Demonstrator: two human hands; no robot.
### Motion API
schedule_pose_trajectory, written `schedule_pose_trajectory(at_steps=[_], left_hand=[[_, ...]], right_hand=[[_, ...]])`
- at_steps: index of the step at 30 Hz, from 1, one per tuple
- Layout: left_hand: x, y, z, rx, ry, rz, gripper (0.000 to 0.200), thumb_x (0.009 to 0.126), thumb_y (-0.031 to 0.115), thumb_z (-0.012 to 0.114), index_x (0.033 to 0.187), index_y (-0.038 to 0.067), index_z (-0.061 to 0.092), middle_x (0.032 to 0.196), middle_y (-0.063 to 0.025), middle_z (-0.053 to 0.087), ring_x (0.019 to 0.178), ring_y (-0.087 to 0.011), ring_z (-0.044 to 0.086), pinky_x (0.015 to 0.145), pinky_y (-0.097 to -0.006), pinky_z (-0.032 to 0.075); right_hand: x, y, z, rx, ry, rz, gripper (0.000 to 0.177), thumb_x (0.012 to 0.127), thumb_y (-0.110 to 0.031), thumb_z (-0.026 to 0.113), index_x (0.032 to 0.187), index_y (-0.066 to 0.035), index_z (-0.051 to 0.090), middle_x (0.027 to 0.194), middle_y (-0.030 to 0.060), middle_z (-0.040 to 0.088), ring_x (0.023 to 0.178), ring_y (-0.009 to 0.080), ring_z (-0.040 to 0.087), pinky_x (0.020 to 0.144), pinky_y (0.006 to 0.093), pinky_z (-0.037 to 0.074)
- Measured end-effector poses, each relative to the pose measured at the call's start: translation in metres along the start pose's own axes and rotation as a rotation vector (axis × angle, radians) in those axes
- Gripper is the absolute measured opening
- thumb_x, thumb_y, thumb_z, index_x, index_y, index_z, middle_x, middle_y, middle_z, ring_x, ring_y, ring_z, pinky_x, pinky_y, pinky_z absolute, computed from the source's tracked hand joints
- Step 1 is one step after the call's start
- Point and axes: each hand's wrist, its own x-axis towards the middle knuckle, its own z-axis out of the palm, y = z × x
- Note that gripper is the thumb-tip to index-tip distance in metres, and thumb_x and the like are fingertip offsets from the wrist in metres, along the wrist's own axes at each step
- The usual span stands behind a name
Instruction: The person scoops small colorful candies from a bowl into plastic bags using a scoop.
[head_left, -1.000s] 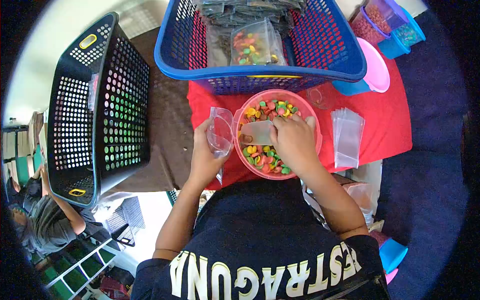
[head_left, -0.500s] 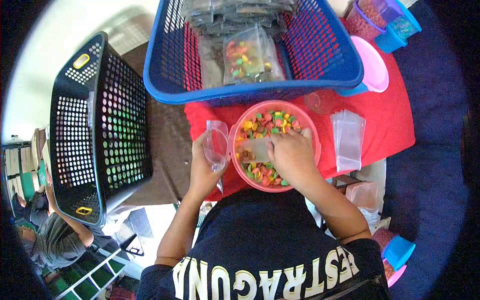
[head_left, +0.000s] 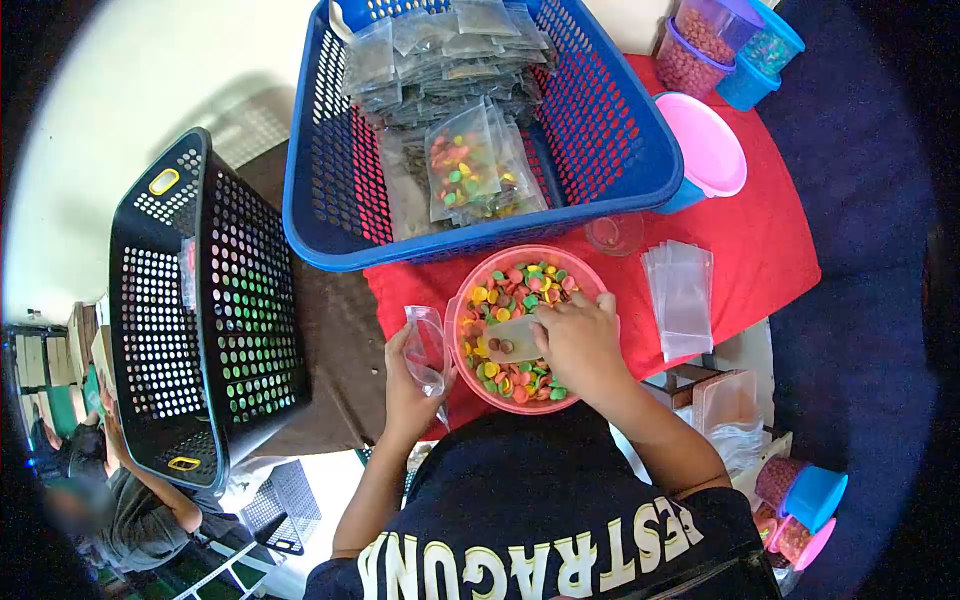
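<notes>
I see the pink bowl [head_left: 592, 283] on the red worktop [head_left: 770, 240], heaped with coloured candies [head_left: 520, 285]. The blue basket [head_left: 640, 150] behind holds filled packets [head_left: 465, 170]. The right hand [head_left: 580, 340] has its grip clenched on the scoop [head_left: 510, 338], which lies crosswise in the bowl with its mouth leftward. The left hand [head_left: 405, 385] grasps the bag [head_left: 425, 350] just beside the rim, its long axis pointing away from me.

The right hand [head_left: 580, 345] covers the near end of the translucent scoop [head_left: 512, 338] and the sweets [head_left: 520, 285] beneath it in the pink bowl [head_left: 520, 250], the top edge cuts off the blue basket's [head_left: 330, 150] far rim, and the contents of the tubs [head_left: 690, 55] beside it are too small to tell.
</notes>
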Motion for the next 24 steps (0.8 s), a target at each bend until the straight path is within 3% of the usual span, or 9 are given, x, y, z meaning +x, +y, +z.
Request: schedule_pose_trajectory(at_steps=[3,5,8,15,18,21,22,24], left_hand=[[-0.002,-0.003,-0.002,0.035,-0.026,0.048,0.095,0.082,0.025,0.086,0.153,0.004,0.028,0.148,-0.0185,0.042,0.132,-0.0312,0.048,0.111,-0.0459,0.041],[-0.005,-0.005,-0.002,0.057,-0.024,0.063,0.095,0.081,0.023,0.087,0.153,0.004,0.027,0.148,-0.0185,0.042,0.132,-0.0316,0.048,0.110,-0.0457,0.042],[-0.003,0.000,-0.002,-0.128,-0.044,-0.041,0.095,0.081,0.020,0.086,0.154,0.005,0.027,0.148,-0.0186,0.042,0.133,-0.0317,0.047,0.112,-0.0457,0.041],[-0.008,0.001,-0.004,0.004,-0.023,0.062,0.094,0.077,0.017,0.088,0.151,0.003,0.031,0.144,-0.0178,0.043,0.132,-0.0320,0.048,0.111,-0.0446,0.042],[-0.008,0.000,-0.003,-0.021,-0.001,0.071,0.093,0.074,0.017,0.090,0.148,0.003,0.035,0.142,-0.0181,0.044,0.130,-0.0340,0.050,0.109,-0.0443,0.044],[-0.011,0.002,-0.007,-0.007,-0.026,0.072,0.093,0.077,0.019,0.089,0.150,0.004,0.032,0.144,-0.0179,0.044,0.133,-0.0324,0.048,0.110,-0.0447,0.042],[-0.010,0.002,-0.007,-0.005,-0.044,0.077,0.094,0.080,0.022,0.088,0.152,0.005,0.029,0.146,-0.0177,0.043,0.134,-0.0309,0.046,0.112,-0.0450,0.040],[-0.009,0.002,-0.006,-0.004,-0.043,0.073,0.095,0.080,0.022,0.088,0.153,0.005,0.029,0.147,-0.0178,0.043,0.134,-0.0311,0.047,0.111,-0.0453,0.040]], right_hand=[[0.006,0.003,-0.006,-0.030,0.060,-0.084,0.020,0.093,-0.028,0.063,0.093,-0.011,0.074,0.087,0.0090,0.074,0.096,0.0292,0.064,0.087,0.0475,0.038],[0.012,0.002,-0.015,-0.070,-0.008,-0.112,0.019,0.091,-0.027,0.063,0.093,-0.010,0.074,0.087,0.0084,0.074,0.097,0.0275,0.064,0.089,0.0473,0.037],[0.021,-0.001,-0.009,-0.174,-0.003,-0.055,0.019,0.090,-0.029,0.066,0.095,-0.012,0.073,0.088,0.0071,0.072,0.096,0.0249,0.062,0.086,0.0460,0.036],[0.036,-0.004,0.000,-0.094,0.088,-0.133,0.020,0.091,-0.024,0.064,0.099,-0.009,0.074,0.087,0.0067,0.071,0.097,0.0249,0.062,0.086,0.0456,0.036],[0.040,-0.008,-0.002,-0.111,0.004,-0.193,0.024,0.095,-0.038,0.057,0.099,-0.039,0.081,0.095,0.0039,0.074,0.102,0.0268,0.063,0.097,0.0480,0.034],[0.038,-0.004,-0.002,-0.024,-0.093,-0.117,0.025,0.095,-0.037,0.057,0.098,-0.039,0.081,0.098,0.0052,0.075,0.105,0.0279,0.063,0.098,0.0498,0.033],[0.033,0.001,0.006,-0.044,0.065,-0.177,0.016,0.091,-0.028,0.064,0.097,-0.016,0.074,0.088,0.0083,0.072,0.099,0.0265,0.063,0.088,0.0499,0.035],[0.034,0.012,0.021,-0.059,0.050,-0.153,0.016,0.092,-0.028,0.063,0.096,-0.017,0.074,0.090,0.0077,0.072,0.100,0.0259,0.062,0.089,0.0494,0.034]])
